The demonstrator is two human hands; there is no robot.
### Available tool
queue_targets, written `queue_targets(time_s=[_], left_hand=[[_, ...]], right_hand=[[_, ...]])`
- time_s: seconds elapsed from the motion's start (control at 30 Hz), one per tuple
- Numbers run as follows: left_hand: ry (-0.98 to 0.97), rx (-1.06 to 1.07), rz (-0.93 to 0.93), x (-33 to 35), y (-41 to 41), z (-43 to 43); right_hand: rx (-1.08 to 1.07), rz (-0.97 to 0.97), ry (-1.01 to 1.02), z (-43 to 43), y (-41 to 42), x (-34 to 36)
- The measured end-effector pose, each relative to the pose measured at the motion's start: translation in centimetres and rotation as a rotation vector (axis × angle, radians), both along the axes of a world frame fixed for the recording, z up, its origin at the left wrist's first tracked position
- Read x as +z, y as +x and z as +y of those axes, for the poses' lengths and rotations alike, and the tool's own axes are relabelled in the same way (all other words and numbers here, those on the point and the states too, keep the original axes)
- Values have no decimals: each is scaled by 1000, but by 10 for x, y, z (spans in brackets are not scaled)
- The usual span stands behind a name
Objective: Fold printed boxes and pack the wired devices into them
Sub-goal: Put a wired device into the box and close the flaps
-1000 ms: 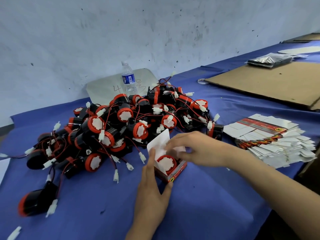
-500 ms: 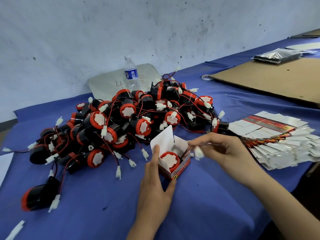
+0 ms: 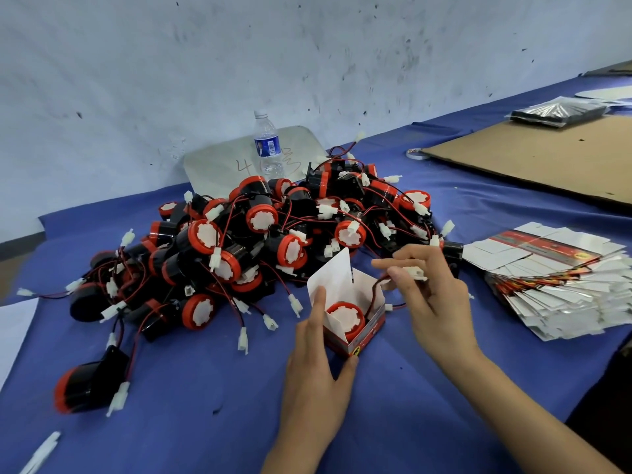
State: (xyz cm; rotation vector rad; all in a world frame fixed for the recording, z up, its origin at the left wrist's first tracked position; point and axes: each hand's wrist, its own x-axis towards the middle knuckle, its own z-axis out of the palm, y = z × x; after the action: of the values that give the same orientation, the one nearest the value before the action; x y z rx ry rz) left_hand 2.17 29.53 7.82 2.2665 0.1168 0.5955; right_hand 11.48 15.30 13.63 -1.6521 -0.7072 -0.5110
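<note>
A small printed box stands open on the blue cloth, its white lid flap up. Inside it sits a red-and-black round device. My left hand grips the box's near left corner, thumb under the front, a finger along the flap. My right hand hovers just right of the box and pinches the device's white connector, whose red-black wire runs down into the box. A big heap of the same wired devices lies behind. A fanned stack of flat printed boxes lies to the right.
A water bottle stands against the wall in front of a grey board. One loose device lies at the near left. Brown cardboard and a dark plastic packet occupy the far right. The table edge runs along the right.
My right hand has left the box opening and lifted the white connector up and to the right. My left hand keeps its hold on the box.
</note>
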Motion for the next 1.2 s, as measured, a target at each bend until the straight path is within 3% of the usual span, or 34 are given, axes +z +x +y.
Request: queue_targets(time_s=[0.1, 0.2, 0.33, 0.5, 0.7, 0.9, 1.1, 1.2], left_hand=[[-7, -6, -2, -2, 0, 1], [-2, -6, -9, -4, 0, 1], [-9, 5, -3, -5, 1, 2], [-19, 25, 12, -6, 2, 1], [-14, 0, 26, -4, 1, 0], [19, 1, 12, -5, 2, 2], [-3, 31, -1, -8, 2, 3], [-4, 30, -9, -9, 3, 4]], right_hand=[[0, 25, 13, 9, -5, -2], [39, 44, -181, 19, -6, -5], [-178, -312, -632, 28, -5, -14], [-199, -143, -903, 23, 1, -20], [-128, -138, -1063, 21, 13, -8], [94, -23, -844, 17, 19, -2], [206, 285, -366, 3, -2, -28], [248, 294, -225, 2, -9, -33]])
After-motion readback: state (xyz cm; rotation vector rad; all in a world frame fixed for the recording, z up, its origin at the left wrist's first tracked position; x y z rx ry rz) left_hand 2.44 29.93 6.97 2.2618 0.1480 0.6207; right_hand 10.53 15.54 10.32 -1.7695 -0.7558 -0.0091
